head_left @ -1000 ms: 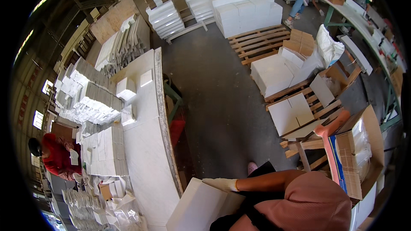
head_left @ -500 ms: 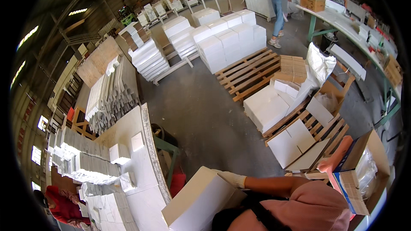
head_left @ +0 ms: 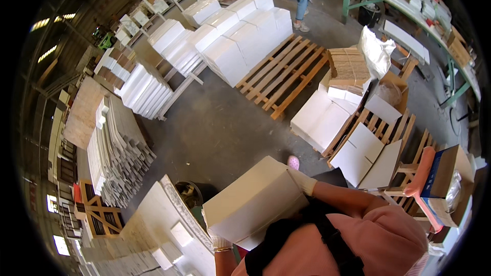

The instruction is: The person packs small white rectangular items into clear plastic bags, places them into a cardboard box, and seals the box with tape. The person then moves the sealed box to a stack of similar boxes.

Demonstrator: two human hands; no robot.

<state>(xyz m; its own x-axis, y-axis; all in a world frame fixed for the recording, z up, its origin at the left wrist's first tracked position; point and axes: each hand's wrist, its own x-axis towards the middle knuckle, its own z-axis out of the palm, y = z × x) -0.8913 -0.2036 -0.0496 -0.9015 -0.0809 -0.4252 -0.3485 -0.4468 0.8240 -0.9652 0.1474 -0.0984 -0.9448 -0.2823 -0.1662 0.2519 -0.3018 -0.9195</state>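
Swinging right since a second ago, my view has left the long worktop low at my left hand and now takes in the pallet far ahead. I carry the box against my chest: right hand gloved, clasping its far top corner, left hand gripping underneath. I judge I'm mid-carry, turning toward the stacks.
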